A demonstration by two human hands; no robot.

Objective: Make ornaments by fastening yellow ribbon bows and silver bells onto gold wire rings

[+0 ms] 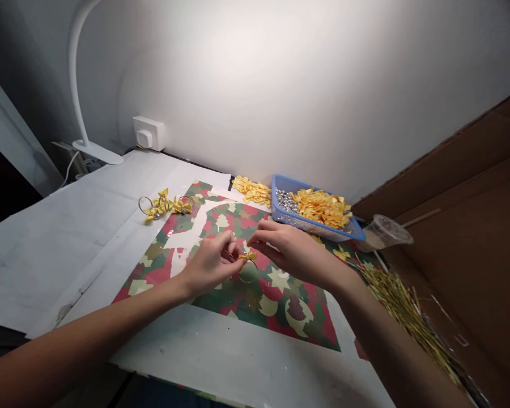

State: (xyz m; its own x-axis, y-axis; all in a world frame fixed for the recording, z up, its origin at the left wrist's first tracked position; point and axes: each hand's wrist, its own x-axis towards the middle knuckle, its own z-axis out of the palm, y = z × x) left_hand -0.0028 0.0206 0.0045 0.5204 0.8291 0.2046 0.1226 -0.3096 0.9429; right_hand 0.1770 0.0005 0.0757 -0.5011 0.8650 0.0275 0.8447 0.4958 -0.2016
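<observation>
Between the thumb and forefinger of my left hand (215,260) is a small yellow ribbon bow (250,256). A thin gold wire loop (249,279) hangs below the bow over the patterned sheet. Just above and to the right of it, my right hand (287,246) arches with bent fingers drawn together, their tips close to the bow. The right thumb is hidden, and whatever lies between those fingertips is too small to make out. Off to the left lie several finished-looking yellow bows with looped gold wires (164,205).
A blue basket (314,228) holds yellow bows (321,207) and silvery small pieces (286,200). More yellow bows (251,190) lie beside it. At right are a clear plastic cup (385,232) and a bundle of gold wire ties (402,300). A white lamp (97,152) stands back left.
</observation>
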